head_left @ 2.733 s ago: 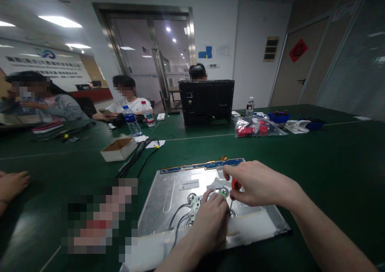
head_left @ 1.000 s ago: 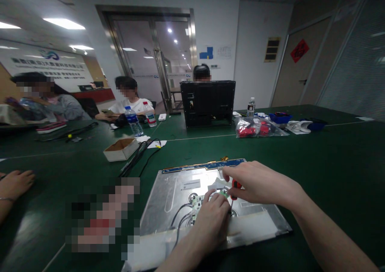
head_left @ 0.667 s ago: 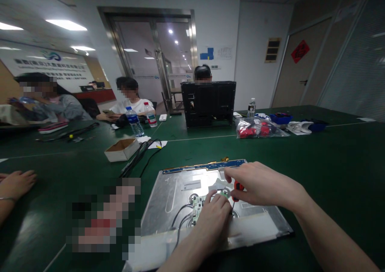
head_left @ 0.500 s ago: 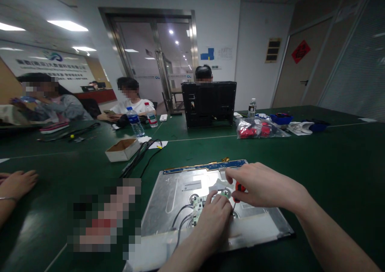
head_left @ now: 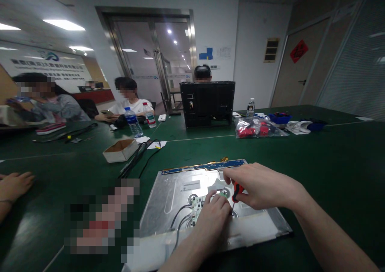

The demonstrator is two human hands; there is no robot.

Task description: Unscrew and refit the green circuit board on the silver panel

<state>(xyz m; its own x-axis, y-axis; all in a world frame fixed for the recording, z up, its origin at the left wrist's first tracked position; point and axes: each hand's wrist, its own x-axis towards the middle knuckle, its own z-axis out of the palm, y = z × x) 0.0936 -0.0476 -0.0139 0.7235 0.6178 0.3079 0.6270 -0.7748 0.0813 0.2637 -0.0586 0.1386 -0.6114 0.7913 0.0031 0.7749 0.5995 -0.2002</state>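
Observation:
A flat silver metal panel, perhaps the back of a display, lies on the green table before me. A small green circuit board with dark cables sits on its middle. My left hand rests over the board's right part with bent fingers, holding it against the panel; its thumb is hidden. My right hand is closed round the red and black handle of a screwdriver. The thin shaft points down beside my left fingers, and its tip is hidden behind them. A blue circuit strip runs along the panel's far edge.
Left of the panel are black cables and an open cardboard box. Another person's hand rests at the far left. Farther back stand water bottles, a black monitor housing and a plastic bag with red items. Several people sit beyond.
The screwdriver's handle has turned and tilted slightly in my right hand. My left hand stays on the circuit board. The whole view has shifted a little.

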